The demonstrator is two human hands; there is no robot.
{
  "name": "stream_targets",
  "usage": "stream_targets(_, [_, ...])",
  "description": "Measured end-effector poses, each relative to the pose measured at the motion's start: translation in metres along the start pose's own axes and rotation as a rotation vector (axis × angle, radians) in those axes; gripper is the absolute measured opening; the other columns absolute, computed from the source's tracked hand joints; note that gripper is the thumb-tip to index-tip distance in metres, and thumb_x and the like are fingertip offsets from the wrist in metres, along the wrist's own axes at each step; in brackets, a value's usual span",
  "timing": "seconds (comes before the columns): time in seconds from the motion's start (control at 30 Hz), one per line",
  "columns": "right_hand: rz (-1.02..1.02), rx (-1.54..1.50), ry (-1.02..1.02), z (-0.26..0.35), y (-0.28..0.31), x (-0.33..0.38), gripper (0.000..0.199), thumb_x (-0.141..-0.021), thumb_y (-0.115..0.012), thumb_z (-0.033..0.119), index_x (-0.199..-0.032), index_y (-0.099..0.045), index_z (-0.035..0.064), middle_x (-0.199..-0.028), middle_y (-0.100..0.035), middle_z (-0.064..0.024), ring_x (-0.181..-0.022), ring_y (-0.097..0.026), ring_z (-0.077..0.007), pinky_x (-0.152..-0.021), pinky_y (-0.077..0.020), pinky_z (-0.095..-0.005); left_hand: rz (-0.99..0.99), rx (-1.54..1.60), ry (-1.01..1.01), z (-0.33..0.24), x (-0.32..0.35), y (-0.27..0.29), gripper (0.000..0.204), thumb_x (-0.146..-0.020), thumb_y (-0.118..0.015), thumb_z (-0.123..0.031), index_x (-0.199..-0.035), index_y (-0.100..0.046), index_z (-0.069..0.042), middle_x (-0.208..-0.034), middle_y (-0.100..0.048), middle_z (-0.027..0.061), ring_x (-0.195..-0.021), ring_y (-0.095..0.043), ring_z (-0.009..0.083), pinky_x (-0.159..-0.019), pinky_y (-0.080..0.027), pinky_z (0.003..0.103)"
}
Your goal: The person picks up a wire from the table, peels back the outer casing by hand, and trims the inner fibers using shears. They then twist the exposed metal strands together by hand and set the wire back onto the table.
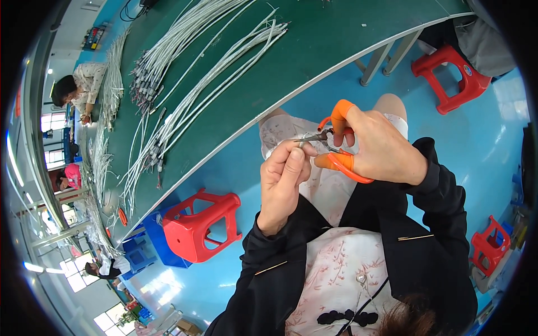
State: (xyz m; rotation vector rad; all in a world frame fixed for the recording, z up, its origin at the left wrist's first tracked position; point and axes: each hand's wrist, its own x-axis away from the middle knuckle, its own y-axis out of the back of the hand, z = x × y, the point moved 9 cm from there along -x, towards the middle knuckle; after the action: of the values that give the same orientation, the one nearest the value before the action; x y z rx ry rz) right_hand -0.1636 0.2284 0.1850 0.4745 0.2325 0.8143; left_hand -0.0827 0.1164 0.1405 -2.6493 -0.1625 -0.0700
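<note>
Over my lap, my right hand (376,147) grips an orange-handled hand tool (358,176) with slim metal jaws; whether it is pliers or scissors I cannot tell. Orange finger covers (342,112) sit on its thumb and index finger, and the handles are spread. My left hand (284,182) is closed in a pinch, thumb against index finger. Between those fingertips shows a small pale piece (303,143), too small to name for sure. The tool's jaws (319,137) reach to that piece from the right, right at my left fingertips.
A green table (246,106) runs across the upper left, bearing bundles of white cables (193,84) with dark connector ends. Another orange tool (122,217) lies at its lower end. Red stools (196,227) stand left and right on the blue floor. A co-worker (84,92) sits across the table.
</note>
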Motion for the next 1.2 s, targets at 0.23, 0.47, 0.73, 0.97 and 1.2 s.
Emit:
stream_targets(0.23, [0.004, 0.024, -0.029, -0.001, -0.001, 0.001, 0.047, -0.071, -0.079, 0.026, -0.088, -0.047, -0.0026, -0.071, -0.058, -0.0135, -0.063, -0.058, -0.0261, -0.057, -0.0467, -0.0338, -0.224, -0.799, -0.367, -0.032, 0.005, -0.011, 0.019, -0.097, -0.049, -0.015, -0.099, -0.058, 0.002, -0.068, -0.049, -0.0017, -0.055, -0.032, 0.0040, -0.051, -0.027, 0.021])
stream_targets(0.47, [-0.002, 0.001, -0.049, -0.005, -0.004, 0.001, 0.046, -0.070, -0.080, 0.026, -0.089, -0.048, -0.0010, -0.071, -0.058, -0.0111, -0.062, -0.056, -0.0232, -0.057, -0.0461, -0.0316, -0.197, -0.564, -0.253, -0.025, 0.005, -0.004, 0.019, -0.097, -0.049, -0.014, -0.099, -0.058, 0.002, -0.064, -0.044, -0.0026, -0.054, -0.032, 0.0038, -0.050, -0.026, 0.021])
stream_targets(0.73, [-0.067, 0.067, -0.068, -0.016, 0.016, -0.007, 0.042, -0.068, -0.079, 0.022, -0.084, -0.049, -0.0021, -0.071, -0.059, -0.0150, -0.062, -0.058, -0.0270, -0.057, -0.0464, -0.0345, 0.026, 0.043, -0.044, -0.013, 0.001, -0.003, 0.025, -0.099, -0.041, -0.020, -0.095, -0.056, 0.000, -0.057, -0.033, -0.0047, -0.050, -0.024, 0.0053, -0.047, -0.021, 0.024])
stream_targets(0.97, [-0.399, 0.490, 0.112, -0.033, 0.083, -0.066, 0.038, -0.066, -0.079, 0.013, -0.082, -0.048, -0.0017, -0.074, -0.060, -0.0132, -0.060, -0.054, -0.0266, -0.057, -0.0448, -0.0336, 0.044, 0.110, 0.051, -0.016, 0.001, -0.005, 0.026, -0.099, -0.041, -0.020, -0.094, -0.056, 0.000, -0.056, -0.031, -0.0050, -0.049, -0.022, 0.0050, -0.046, -0.020, 0.024])
stream_targets(1.2, [-0.368, 0.905, 0.353, -0.042, 0.106, -0.119, 0.039, -0.067, -0.078, 0.012, -0.094, -0.055, -0.0032, -0.079, -0.061, -0.0158, -0.069, -0.059, -0.0302, -0.064, -0.0472, -0.0319, -0.016, 0.083, 0.130, -0.019, 0.002, 0.000, 0.026, -0.098, -0.041, -0.019, -0.090, -0.056, 0.001, -0.053, -0.030, -0.0057, -0.048, -0.020, 0.0046, -0.045, -0.018, 0.023])
